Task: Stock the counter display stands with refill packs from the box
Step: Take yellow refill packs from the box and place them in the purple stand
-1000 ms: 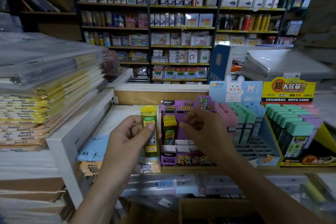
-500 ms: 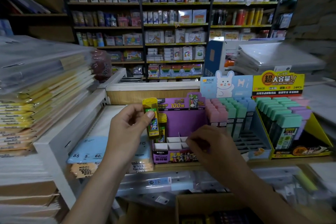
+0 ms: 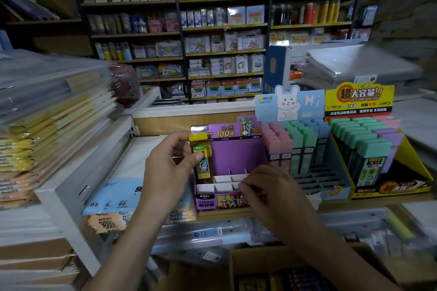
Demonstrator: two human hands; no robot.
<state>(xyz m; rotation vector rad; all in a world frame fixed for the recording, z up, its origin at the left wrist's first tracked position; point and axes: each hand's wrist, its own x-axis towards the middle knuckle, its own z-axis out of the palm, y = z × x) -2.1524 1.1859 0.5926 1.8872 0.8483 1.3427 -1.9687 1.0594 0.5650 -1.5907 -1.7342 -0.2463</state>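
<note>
My left hand (image 3: pixel 169 168) pinches a yellow refill pack (image 3: pixel 200 156) upright over the left column of the purple display stand (image 3: pixel 238 149). Another yellow pack stands just behind it in that column. The stand's white dividers (image 3: pixel 227 181) show empty slots to the right. My right hand (image 3: pixel 267 194) is at the stand's front right, its fingers curled over the front wall; the thumb is hidden. An open cardboard box (image 3: pixel 233 267) with dark and yellow packs inside sits low at the bottom edge.
A rabbit-topped stand (image 3: pixel 295 144) of pastel packs and a yellow stand (image 3: pixel 364 149) of green and purple packs sit to the right. Notebook stacks (image 3: pixel 47 125) fill the left, blue B5 pads (image 3: pixel 113 198) lie beside the purple stand, and stocked shelves line the back wall.
My right hand dropped from the top of the purple stand to its front edge. My left hand brought the yellow pack rightward, over the stand's left column.
</note>
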